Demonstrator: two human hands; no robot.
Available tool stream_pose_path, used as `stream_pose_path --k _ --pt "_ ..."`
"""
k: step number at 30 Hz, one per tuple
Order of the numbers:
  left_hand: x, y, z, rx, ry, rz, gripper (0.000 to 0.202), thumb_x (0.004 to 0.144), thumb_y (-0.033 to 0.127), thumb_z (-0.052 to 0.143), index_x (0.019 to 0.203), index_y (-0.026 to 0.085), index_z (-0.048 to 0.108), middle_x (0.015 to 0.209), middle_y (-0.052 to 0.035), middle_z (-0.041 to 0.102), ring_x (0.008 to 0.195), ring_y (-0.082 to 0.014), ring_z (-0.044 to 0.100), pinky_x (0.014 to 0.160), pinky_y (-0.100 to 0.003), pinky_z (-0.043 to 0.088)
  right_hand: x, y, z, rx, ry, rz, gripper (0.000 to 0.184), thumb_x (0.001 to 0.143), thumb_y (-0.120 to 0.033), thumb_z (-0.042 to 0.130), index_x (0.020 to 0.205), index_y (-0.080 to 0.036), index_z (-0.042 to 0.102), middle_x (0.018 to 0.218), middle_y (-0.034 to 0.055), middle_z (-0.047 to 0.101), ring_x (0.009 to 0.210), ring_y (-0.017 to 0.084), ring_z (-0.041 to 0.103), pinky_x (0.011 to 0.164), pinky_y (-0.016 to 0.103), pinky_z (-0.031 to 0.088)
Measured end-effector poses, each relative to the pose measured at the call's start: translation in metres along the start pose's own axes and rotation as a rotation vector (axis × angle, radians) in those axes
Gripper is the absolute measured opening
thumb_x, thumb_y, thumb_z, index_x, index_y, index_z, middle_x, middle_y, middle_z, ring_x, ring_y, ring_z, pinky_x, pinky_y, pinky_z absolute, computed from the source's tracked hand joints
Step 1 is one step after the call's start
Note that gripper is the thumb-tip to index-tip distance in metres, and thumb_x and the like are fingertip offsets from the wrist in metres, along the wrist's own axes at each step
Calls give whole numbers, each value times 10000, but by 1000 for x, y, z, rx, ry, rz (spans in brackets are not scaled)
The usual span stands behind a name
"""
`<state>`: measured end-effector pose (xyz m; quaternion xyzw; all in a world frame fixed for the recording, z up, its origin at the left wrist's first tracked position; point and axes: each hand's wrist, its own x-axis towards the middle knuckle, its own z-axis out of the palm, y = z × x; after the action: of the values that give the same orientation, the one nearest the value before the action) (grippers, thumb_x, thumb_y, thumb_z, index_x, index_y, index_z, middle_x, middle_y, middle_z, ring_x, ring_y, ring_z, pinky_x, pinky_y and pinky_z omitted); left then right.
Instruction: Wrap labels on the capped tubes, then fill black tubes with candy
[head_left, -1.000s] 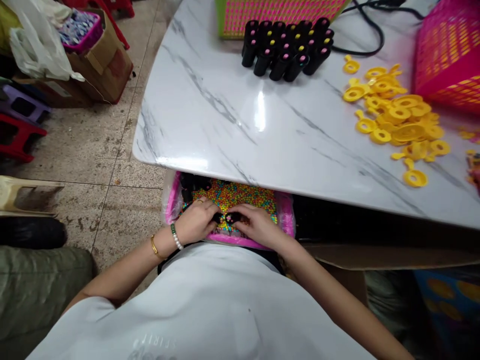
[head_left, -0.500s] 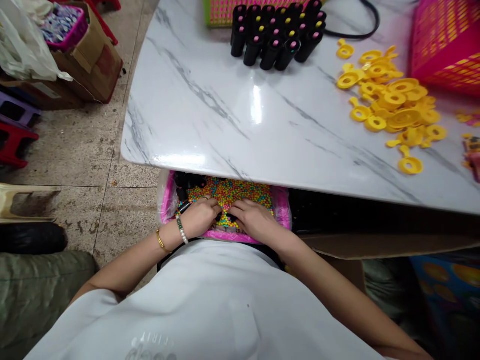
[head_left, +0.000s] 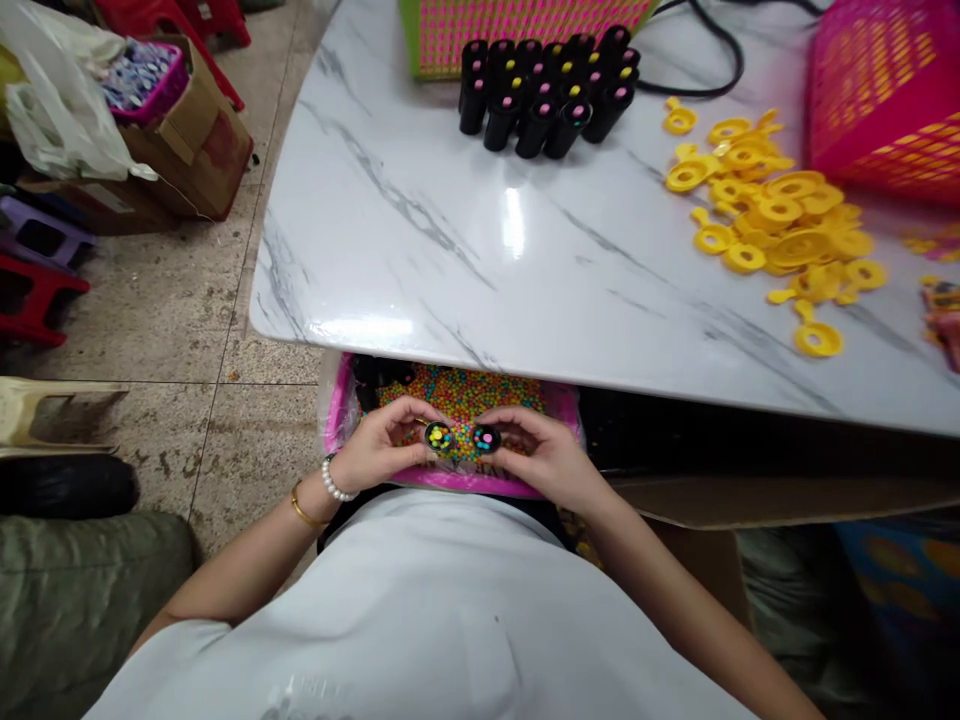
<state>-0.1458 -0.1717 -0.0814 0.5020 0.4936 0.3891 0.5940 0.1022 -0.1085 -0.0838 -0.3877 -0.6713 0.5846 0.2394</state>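
Both of my hands are over a pink basin (head_left: 480, 482) filled with small colourful beads (head_left: 472, 388). Pinched in my left hand (head_left: 390, 440) is a black tube (head_left: 438, 436), its mouth facing up with yellow and other beads showing in it. My right hand (head_left: 541, 450) grips a second black tube (head_left: 487, 439), which shows a pink bead among blue and other ones. The two tubes are side by side, slightly apart. More black tubes (head_left: 381, 371) lie at the basin's back left, partly under the tabletop.
On the marbled table (head_left: 390, 270) stands a cluster of black tubes (head_left: 544, 95) before a green-and-pink basket (head_left: 525, 25). Yellow ring-shaped plastic pieces (head_left: 780, 220) are heaped at right, beside a pink basket (head_left: 885, 100). Cardboard boxes (head_left: 202, 150) and stools (head_left: 45, 235) stand left.
My hands have come up out of the beads, and the mouths of two black tubes now show, one in each hand. The view has shifted slightly.
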Motion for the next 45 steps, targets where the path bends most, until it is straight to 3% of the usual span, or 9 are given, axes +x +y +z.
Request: stream_pose_path --k 6,11,15,25,32,36,40,43,45 --pt "4 53 1 169 37 297 322 847 186 712 1166 217 686 1133 -97 710 1076 -222 657 985 -387 527 -1 -59 -25 129 -13 -150 252 803 -278 776 1046 -231 730 1024 70 764 952 207 732 885 344 603" --pt "41 104 -16 278 177 472 326 827 130 701 1142 214 684 1096 -82 708 1033 -198 657 924 -350 556 33 -100 -76 -30 198 -375 233 795 -324 798 1005 -256 722 1001 67 722 942 201 709 828 307 609" --pt "63 130 -20 307 169 532 324 800 126 715 1117 183 680 1069 -74 720 989 -184 662 915 -346 557 56 -118 -99 -154 286 -431 237 810 -341 775 1015 -254 694 955 55 718 883 194 705 823 326 614" --pt "36 91 -17 962 -86 774 288 940 58 472 1168 157 618 1124 -139 694 1125 -226 628 970 -427 568 77 -98 -102 -96 358 -342 294 734 -314 823 980 -222 692 917 29 732 815 160 699 815 328 616" --pt "40 94 -22 611 -22 517 325 844 70 636 1141 199 628 1060 -66 717 992 -180 676 895 -360 583 107 -100 -107 138 327 -271 364 627 -288 888 931 -216 701 881 14 728 805 174 701 766 345 618" --pt "59 106 -22 306 65 385 255 836 115 669 1077 188 635 967 -48 728 841 -158 702 755 -301 609 132 -94 -122 144 424 -208 373 605 -347 880 896 -202 696 828 24 730 735 176 689 681 345 611" --pt "77 134 -24 487 160 678 256 865 101 647 1103 194 637 1059 -77 708 1008 -178 673 892 -332 586 146 -98 -131 8 523 -178 424 590 -380 875 917 -188 686 815 32 729 735 182 684 722 355 594" --pt "82 145 -22 684 -26 886 264 902 73 576 1134 181 639 1107 -105 698 1096 -192 636 962 -355 560 141 -102 -124 -24 485 -263 405 625 -368 859 950 -197 688 876 39 730 800 185 685 772 351 586" --pt "89 142 -22 694 -106 869 271 897 71 573 1139 176 635 1088 -106 705 1067 -193 649 939 -349 571 139 -102 -118 4 438 -276 363 642 -348 848 934 -198 693 890 39 730 799 177 682 761 335 583"
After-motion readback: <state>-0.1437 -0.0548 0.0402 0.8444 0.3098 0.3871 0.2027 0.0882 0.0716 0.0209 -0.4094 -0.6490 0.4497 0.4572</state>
